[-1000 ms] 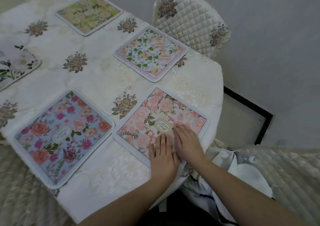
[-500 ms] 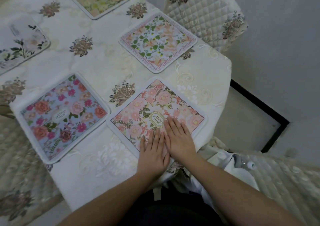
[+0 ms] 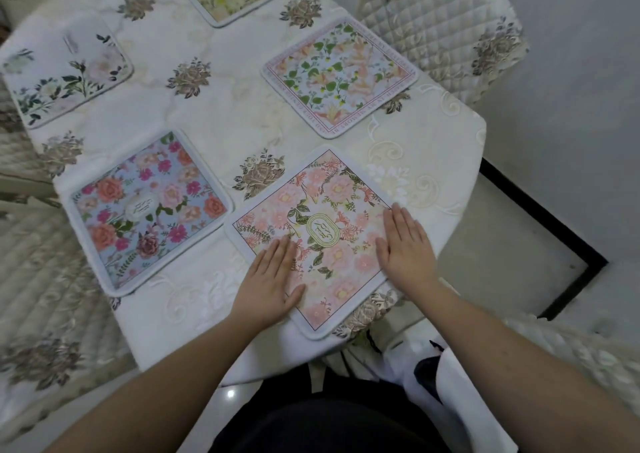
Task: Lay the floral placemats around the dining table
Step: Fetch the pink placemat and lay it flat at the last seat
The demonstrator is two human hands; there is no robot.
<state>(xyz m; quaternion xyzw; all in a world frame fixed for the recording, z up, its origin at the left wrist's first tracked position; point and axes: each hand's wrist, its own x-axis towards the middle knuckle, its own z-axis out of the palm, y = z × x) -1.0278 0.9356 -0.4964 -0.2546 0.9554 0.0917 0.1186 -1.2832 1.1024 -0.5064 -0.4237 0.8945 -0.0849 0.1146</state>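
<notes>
Five floral placemats (image 3: 313, 234) flat on table (image 3: 221, 113)

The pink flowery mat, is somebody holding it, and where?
Nobody grips it. The left hand and right hand lie flat on the pink placemat, fingers straight, pressing down near its left and right edges.

Left hand (image 3: 270, 279) and right hand (image 3: 405, 248) press flat on the pink floral placemat (image 3: 322, 244) at the table's (image 3: 221, 113) near edge
</notes>
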